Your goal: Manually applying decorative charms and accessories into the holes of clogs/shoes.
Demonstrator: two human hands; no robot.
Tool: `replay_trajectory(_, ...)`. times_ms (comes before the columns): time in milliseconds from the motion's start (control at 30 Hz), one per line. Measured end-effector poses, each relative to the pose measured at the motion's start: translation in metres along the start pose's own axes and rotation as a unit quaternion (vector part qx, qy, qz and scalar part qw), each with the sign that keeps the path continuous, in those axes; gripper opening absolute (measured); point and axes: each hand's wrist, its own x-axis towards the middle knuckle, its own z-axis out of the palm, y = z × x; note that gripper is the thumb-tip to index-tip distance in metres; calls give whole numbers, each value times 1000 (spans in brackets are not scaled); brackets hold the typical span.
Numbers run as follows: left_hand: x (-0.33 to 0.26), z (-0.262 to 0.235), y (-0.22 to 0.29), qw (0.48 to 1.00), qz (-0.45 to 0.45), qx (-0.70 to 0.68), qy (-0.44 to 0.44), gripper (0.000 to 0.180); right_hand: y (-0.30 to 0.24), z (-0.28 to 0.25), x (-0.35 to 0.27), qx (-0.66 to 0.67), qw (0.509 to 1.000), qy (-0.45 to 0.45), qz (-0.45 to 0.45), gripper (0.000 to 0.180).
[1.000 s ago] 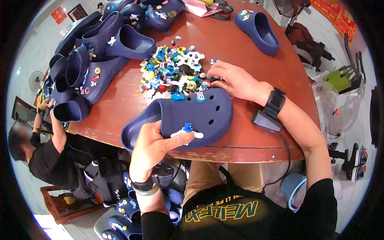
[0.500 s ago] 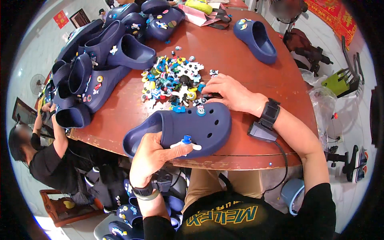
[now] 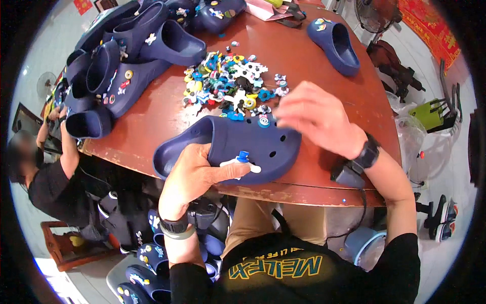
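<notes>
My left hand grips a navy clog at the table's near edge, thumb on top of its upper. Around the thumb tip a white charm with a blue top sits on the clog. A round blue-and-white swirl charm is set in the upper beside several bare holes. Over the toe hovers my right hand, blurred, its fingers drawn together; what they hold, if anything, cannot be made out. Beyond the clog lies a heap of small colourful shoe charms.
More navy clogs are piled at the left of the red-brown table. A single clog lies at the far right. A co-worker works at the left. Below the table stand a blue bucket and more clogs.
My right hand has lifted from beside the charm heap and moved right, over the clog's toe. The clog, still in my left hand, has shifted little relative to the table.
</notes>
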Motion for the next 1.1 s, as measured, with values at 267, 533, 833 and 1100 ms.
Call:
replay_trajectory(267,4,-1,-4,1000,20,23,6,26,-25,9,-23,-24,994,-61,-88,31)
replay_trajectory(533,3,0,-11,997,47,58,18,28,-50,-4,-23,-94,981,-169,-8,30)
replay_trajectory(833,-2,1,1,999,-31,16,14,25,-31,-9,-27,17,987,-139,73,17)
replay_trajectory(1100,-7,-9,10,997,-79,6,5,22,49,-12,-48,67,947,-19,312,11)
